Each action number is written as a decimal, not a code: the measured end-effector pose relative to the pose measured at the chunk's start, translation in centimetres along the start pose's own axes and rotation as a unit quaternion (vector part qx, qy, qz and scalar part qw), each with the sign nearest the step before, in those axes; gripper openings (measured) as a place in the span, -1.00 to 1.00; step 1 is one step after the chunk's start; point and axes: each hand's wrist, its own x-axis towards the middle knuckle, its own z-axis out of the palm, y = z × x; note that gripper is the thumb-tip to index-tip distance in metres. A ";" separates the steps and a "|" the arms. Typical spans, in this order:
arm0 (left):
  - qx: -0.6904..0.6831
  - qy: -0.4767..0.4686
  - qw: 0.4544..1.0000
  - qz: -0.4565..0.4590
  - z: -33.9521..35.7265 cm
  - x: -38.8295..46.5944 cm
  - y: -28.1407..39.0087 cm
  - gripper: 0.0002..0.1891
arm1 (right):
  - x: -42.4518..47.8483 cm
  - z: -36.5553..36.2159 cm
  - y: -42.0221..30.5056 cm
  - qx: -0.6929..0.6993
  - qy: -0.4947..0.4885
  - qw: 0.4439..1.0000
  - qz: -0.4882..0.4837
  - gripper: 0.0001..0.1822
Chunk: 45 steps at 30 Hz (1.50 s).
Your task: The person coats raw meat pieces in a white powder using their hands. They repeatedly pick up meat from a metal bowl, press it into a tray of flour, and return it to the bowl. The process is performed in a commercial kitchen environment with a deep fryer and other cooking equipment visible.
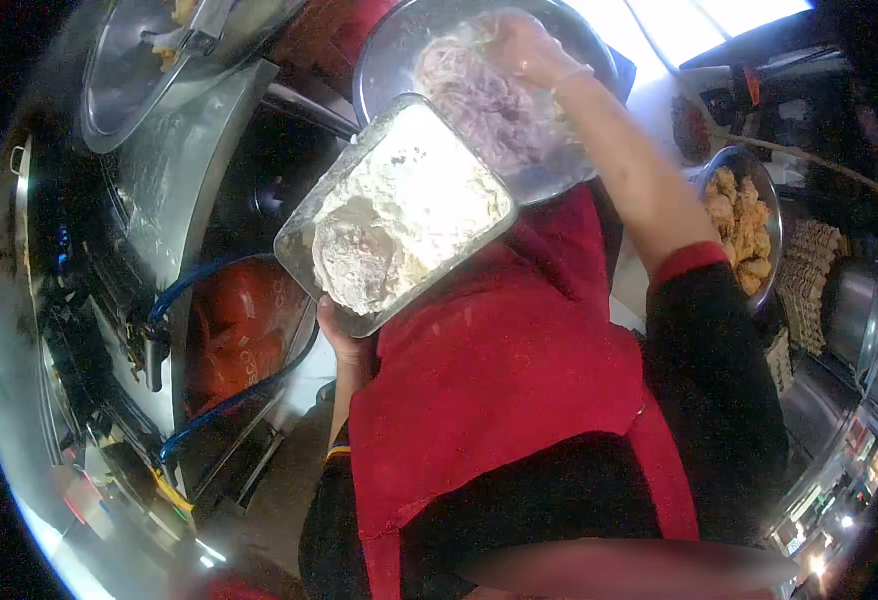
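Observation:
My left hand [343, 339] holds a rectangular metal pan [397, 322] from below, at its near left corner. The pan is tilted and holds white flour [439, 180], with a flour-coated lump [356, 259] at its near left end. My right hand [525, 49], which looks to be in a thin clear glove, is in a large round metal bowl [382, 56] beyond the pan. It touches the far side of a pale, pinkish floury mass [484, 105]. Its fingertips are blurred, so whether they grip anything does not show.
A metal bowl of battered, golden pieces [743, 225] stands at the right, beside stacked egg trays [806, 285]. At the upper left are a metal counter [176, 172] and a large round metal vessel [120, 82]. A red sack [240, 322] lies below the counter, near a blue hose [229, 405].

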 end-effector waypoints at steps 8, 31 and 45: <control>-0.013 0.061 0.998 0.002 -1.4 -0.2 -0.7 -0.22 | 0.2 6.5 3.3 -0.115 -0.158 0.981 0.019 -0.68; -0.030 0.042 0.999 -0.006 -2.6 0.0 -0.8 -0.32 | 2.2 0.2 10.0 -0.032 -0.075 0.996 0.046 -0.53; -0.051 -0.012 0.999 0.007 -3.4 0.7 -1.5 -0.30 | -1.8 -5.9 -3.3 0.592 -0.262 0.748 -0.146 -0.56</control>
